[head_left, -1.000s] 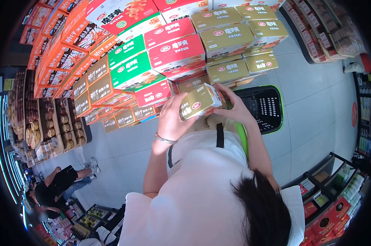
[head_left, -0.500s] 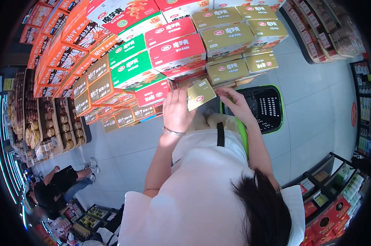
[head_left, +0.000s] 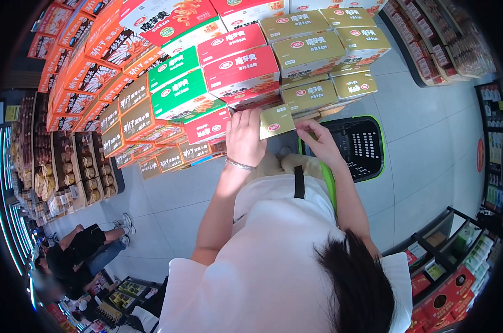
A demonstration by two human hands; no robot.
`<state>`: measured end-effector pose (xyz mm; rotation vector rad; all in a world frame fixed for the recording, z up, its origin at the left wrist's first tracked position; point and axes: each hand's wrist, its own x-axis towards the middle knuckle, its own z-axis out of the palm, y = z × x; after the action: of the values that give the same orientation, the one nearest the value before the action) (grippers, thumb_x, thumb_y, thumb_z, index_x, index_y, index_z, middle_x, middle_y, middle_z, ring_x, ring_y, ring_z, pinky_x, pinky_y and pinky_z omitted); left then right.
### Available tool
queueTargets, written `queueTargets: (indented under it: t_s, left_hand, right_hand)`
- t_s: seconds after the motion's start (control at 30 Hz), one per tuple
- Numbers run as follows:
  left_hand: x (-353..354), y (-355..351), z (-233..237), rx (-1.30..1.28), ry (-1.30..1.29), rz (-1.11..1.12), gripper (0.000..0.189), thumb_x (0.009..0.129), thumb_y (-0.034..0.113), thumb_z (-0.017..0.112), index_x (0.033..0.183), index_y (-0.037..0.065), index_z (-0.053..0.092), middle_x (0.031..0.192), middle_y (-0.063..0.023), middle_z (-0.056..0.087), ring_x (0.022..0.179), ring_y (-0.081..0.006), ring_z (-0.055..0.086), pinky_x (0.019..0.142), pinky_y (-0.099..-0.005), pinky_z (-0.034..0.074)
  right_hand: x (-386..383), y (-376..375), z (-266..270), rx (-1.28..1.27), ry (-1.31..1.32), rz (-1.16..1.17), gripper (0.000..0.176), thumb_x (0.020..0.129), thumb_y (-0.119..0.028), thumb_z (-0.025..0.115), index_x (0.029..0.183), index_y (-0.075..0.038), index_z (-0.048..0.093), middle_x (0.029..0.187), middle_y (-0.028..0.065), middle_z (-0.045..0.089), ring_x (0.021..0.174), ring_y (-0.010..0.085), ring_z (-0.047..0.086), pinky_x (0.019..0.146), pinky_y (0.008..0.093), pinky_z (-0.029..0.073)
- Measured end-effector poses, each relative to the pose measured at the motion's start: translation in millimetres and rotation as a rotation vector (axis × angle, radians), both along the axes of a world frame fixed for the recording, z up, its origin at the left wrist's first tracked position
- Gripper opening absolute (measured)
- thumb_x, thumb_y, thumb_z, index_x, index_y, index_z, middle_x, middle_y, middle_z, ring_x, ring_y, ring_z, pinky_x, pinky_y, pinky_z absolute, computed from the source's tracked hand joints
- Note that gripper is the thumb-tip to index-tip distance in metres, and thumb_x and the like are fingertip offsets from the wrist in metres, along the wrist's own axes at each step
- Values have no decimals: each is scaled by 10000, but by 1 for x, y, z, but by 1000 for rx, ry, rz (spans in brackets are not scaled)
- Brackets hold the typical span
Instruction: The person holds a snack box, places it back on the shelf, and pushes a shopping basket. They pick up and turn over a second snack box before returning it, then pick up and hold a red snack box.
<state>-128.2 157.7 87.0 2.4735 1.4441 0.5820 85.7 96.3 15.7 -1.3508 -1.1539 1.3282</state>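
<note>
A small gold box [head_left: 277, 121] is in my left hand [head_left: 244, 139], whose fingers cover its left end. My left hand wears a silver bracelet. My right hand [head_left: 319, 143] is at the box's right edge, fingers and thumb apart and the fingertips very close to it; whether they touch is unclear. Just beyond are stacked gold boxes [head_left: 309, 50], red boxes [head_left: 240, 69] and green boxes [head_left: 179, 97]. A black basket [head_left: 365, 147] with a green rim is beside my right forearm, and its green handle [head_left: 329, 186] passes near that arm.
Orange boxes [head_left: 104, 47] and brown boxes [head_left: 137, 119] are stacked at the left. Shelves with packaged goods [head_left: 65, 172] stand farther left, with others [head_left: 423, 50] at the upper right. A person in black [head_left: 76, 250] is at the lower left on the tiled floor [head_left: 168, 222].
The gold box has turned from a slant to nearly level and moved slightly right and up, toward the stack. My left hand has shifted with it. My right hand has barely moved.
</note>
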Motion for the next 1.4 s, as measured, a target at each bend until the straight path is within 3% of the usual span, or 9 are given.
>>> queueTargets:
  t_s: [0.13, 0.33, 0.77, 1.03, 1.4]
  left_hand:
    - [1, 9, -3, 30, -12, -13, 605, 597, -12, 722, 1175, 26, 549, 1094, -140, 586, 1070, -327, 530, 924, -421, 419]
    - [-1, 26, -21, 26, 19, 7, 650, 593, 11, 771, 1203, 23, 548, 1128, -171, 585, 1096, -366, 528, 945, -438, 428]
    - [-1, 31, -41, 7, 13, 26, 705, 588, -4, 767, 1252, 7, 530, 1130, -149, 487, 1041, -332, 503, 919, -427, 441]
    - [-3, 22, -45, 239, 27, 11, 636, 667, 26, 731, 1271, 5, 532, 1240, -170, 494, 1174, -346, 480, 1035, -477, 382]
    - [-29, 8, -55, 252, 66, 56, 457, 783, 54, 654, 1238, 58, 612, 1195, -127, 548, 1131, -300, 507, 1036, -456, 382]
  right_hand:
    - [0, 0, 1, -17, -30, 15, 198, 955, -140, 616, 1125, -46, 653, 1009, 24, 675, 963, 121, 598, 857, 272, 448]
    - [2, 0, -1, 7, -56, 14, 192, 955, -148, 611, 1109, -43, 660, 1005, 27, 675, 960, 119, 602, 849, 268, 452]
    - [7, -2, -4, 10, -17, -3, 188, 958, -126, 601, 1099, -14, 654, 1028, 42, 681, 971, 126, 599, 890, 270, 460]
    - [7, -2, -5, 29, 14, -14, 189, 960, -119, 599, 1102, -6, 653, 1029, 46, 680, 969, 128, 589, 893, 270, 460]
    - [9, 0, -4, 38, -62, 1, 188, 957, -131, 602, 1088, -8, 657, 1032, 49, 677, 968, 130, 596, 876, 268, 457]
